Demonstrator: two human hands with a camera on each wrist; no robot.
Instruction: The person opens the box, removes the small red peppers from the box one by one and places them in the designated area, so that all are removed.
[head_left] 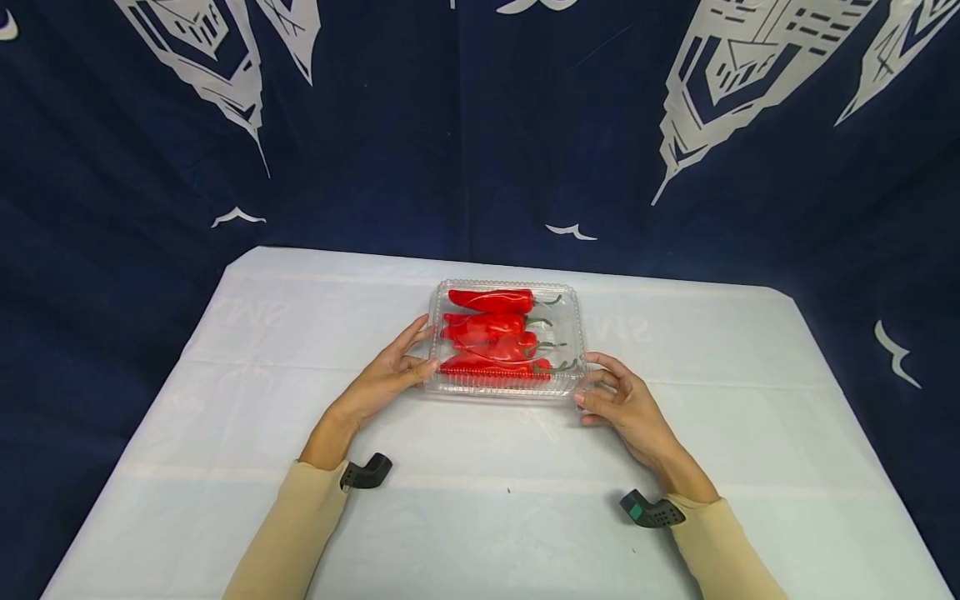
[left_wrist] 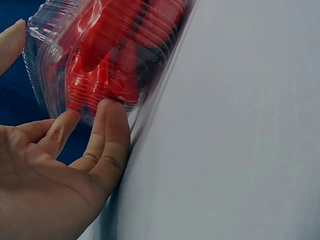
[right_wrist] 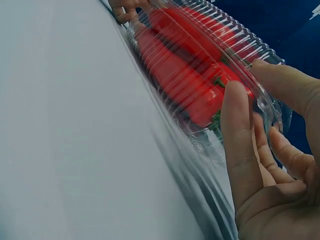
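A clear plastic clamshell box (head_left: 506,388) with a ribbed wall sits near the table's far edge. Several long red peppers (head_left: 491,301) with green stems lie in a row inside, seen through its lid. My left hand (head_left: 385,375) holds the box's left end, thumb near the front corner and fingers along the side. At the right end, my right hand (head_left: 621,406) grips the front corner between thumb and fingers. In the left wrist view, two fingertips (left_wrist: 114,107) press low on the box wall. The right wrist view shows fingers on both sides of the box's rim (right_wrist: 262,97).
A white cloth (head_left: 480,517) covers the table. Behind it hangs a navy curtain (head_left: 420,150) with white printed shapes. Black bands with small mounts sit on the left wrist (head_left: 366,472) and right wrist (head_left: 652,510), over beige sleeves.
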